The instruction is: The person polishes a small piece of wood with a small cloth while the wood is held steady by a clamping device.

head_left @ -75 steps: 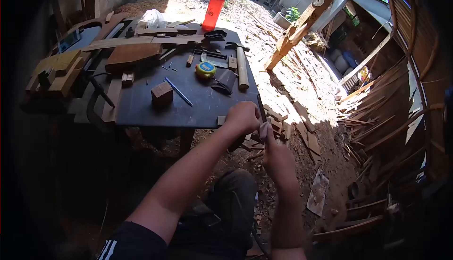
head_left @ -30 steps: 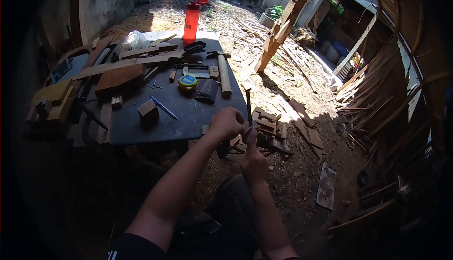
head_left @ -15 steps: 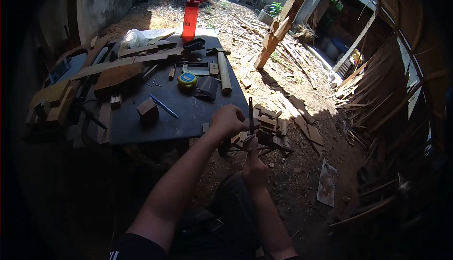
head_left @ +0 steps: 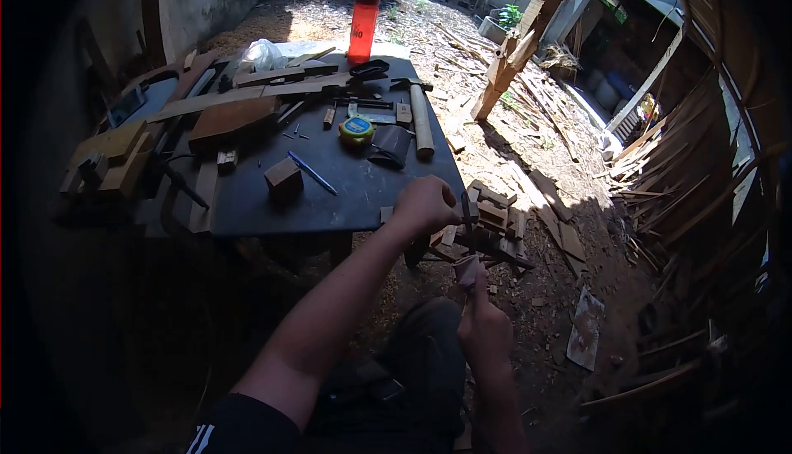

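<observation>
Beside table (head_left: 346, 211): pinching small piece (head_left: 459, 221) in left hand (head_left: 425, 205); gripping wrapped bar (head_left: 467, 271) in right hand (head_left: 486, 332); at table's far end: red bottle (head_left: 363, 29), contents unclear

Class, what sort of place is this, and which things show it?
Probably a semi-open woodworking shop: a claw hammer with a pale wooden handle and a yellow-green tape measure lie on the dark, flat tabletop, with flat brown wood offcuts on the ground.

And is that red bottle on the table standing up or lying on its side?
Upright: the red bottle rests on its base at the far end of the table, cap end uppermost.
</observation>
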Demonstrator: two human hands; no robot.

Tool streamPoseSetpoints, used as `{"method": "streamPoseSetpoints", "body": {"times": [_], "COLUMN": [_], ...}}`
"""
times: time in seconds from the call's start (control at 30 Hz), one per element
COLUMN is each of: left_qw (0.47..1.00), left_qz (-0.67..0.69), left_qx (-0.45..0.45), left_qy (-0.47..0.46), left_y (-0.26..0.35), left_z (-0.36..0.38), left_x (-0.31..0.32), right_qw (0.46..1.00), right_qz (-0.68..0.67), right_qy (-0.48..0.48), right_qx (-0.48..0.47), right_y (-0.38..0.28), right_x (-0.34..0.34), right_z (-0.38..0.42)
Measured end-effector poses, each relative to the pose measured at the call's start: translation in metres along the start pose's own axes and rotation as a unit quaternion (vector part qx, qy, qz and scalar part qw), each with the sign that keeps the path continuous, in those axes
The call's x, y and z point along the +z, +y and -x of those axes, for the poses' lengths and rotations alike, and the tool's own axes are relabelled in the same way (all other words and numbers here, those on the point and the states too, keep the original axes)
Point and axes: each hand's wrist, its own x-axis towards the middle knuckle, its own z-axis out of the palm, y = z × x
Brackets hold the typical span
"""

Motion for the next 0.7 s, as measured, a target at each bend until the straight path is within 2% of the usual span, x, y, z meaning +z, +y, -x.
{"method": "streamPoseSetpoints", "body": {"times": [0.17,0.27,0.3,0.47,0.57,0.7], "left_qw": [1.0,1.0,1.0,1.0,1.0,1.0], "left_qz": [0.001,0.0,0.0,-0.011,0.01,-0.002], "left_qx": [-0.012,-0.023,-0.028,-0.002,-0.013,-0.023], "left_qy": [0.005,-0.012,-0.014,0.0,-0.005,-0.013], "left_y": [-0.004,0.002,0.005,0.004,0.003,0.006], "left_z": [-0.003,0.001,0.001,0.004,0.005,0.008], "left_x": [0.001,0.001,-0.003,-0.003,-0.006,-0.001], "right_qw": [0.998,0.998,0.997,0.998,0.998,0.999], "right_qz": [0.045,0.039,0.055,0.013,0.005,0.046], "right_qy": [-0.031,-0.036,-0.036,-0.048,-0.044,-0.023], "right_qx": [-0.013,-0.042,-0.051,0.026,0.039,-0.005], "right_y": [-0.019,-0.016,-0.016,-0.007,-0.007,-0.01], "right_x": [-0.023,-0.009,-0.011,-0.017,-0.022,-0.011], "right_z": [-0.052,-0.1,-0.098,-0.024,-0.019,-0.073]}}
